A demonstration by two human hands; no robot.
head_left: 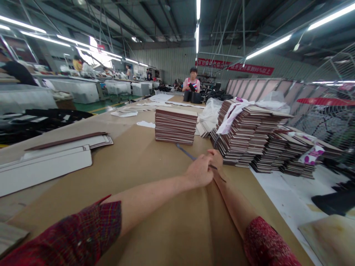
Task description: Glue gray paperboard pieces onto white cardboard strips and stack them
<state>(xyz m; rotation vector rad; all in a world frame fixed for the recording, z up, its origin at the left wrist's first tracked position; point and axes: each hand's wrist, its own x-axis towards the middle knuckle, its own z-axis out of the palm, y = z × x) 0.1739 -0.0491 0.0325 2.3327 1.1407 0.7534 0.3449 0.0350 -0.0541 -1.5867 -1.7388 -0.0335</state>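
Left hand (pixel 198 171): closed around a thin grey strip (pixel 185 151), held low over the brown-papered counter (pixel 133 162).
Right hand (pixel 216 158): pressed against the left, half hidden; its grip cannot be told.
Strip: angled up-left toward a neat stack of boards (pixel 175 125).
Slumped stacks (pixel 249 138): spread to the right.
White panels (pixel 44 168): laid flat at the left.

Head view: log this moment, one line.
left hand pinches thin strip | right hand beside it, grip unclear | brown paper beneath | board stack beyond

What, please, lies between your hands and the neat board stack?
In the head view: brown paper and the tip of the thin grey strip held by left hand and right hand.
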